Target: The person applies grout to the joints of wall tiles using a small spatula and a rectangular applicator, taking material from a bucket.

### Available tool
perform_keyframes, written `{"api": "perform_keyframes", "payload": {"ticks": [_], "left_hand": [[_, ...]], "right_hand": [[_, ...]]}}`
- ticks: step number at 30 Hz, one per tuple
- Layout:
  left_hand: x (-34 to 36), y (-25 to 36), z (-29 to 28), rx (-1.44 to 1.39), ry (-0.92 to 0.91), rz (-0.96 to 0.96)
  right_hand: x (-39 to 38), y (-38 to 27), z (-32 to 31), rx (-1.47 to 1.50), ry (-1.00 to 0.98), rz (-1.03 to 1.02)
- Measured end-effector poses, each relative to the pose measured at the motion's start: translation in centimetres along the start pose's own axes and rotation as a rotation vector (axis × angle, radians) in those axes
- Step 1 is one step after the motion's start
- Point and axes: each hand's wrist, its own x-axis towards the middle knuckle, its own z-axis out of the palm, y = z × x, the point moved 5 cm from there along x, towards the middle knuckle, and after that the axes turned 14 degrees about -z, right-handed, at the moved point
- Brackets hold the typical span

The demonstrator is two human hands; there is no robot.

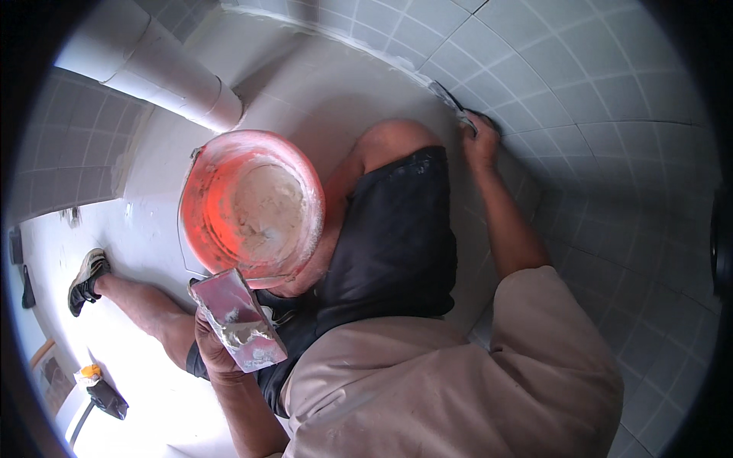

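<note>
My left hand (214, 349) is closed round a flat pinkish board (223, 296), and pale putty (253, 333) is smeared across its face. To the upper right, my right hand (481, 143) grips a putty knife (450, 104). Its blade is at the joint where the tiled wall meets the floor; whether it touches cannot be made out. Between my legs stands a red bucket (208, 217) with a wire handle, its inside coated in dried residue. Pale putty (267, 202) lies in the bottom.
White pipes (164, 72) rise at the upper left. Grey tiled walls (611, 99) close in on the right and far side, above the grey floor (294, 80). A dark bag with something orange (105, 393) lies at the lower left, near my shoe (88, 281).
</note>
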Motion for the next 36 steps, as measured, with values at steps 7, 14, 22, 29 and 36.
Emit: {"api": "perform_keyframes", "payload": {"ticks": [7, 14, 22, 29, 36], "left_hand": [[-0.7, -0.1, -0.5, -0.066, 0.034, 0.012], [0.3, 0.3, 1.9, -0.118, -0.053, -0.024], [1.6, -0.5, 2.5, -0.09, -0.025, -0.036], [5.3, 0.2, 9.0, -0.025, -0.09, -0.137], [8.7, -2.0, 12.8, -0.307, -0.309, -0.277]], "right_hand": [[-1.8, -2.1, -1.1, 0.086, 0.047, 0.076], [3.7, -3.4, 6.6, 0.185, -0.051, 0.094], [-1.8, -1.6, 1.7, 0.078, 0.053, 0.218], [-2.9, -6.6, -8.5, 0.214, 0.138, 0.267], [-0.6, -24.6, -10.6, 1.493, -0.271, 0.449]]}}
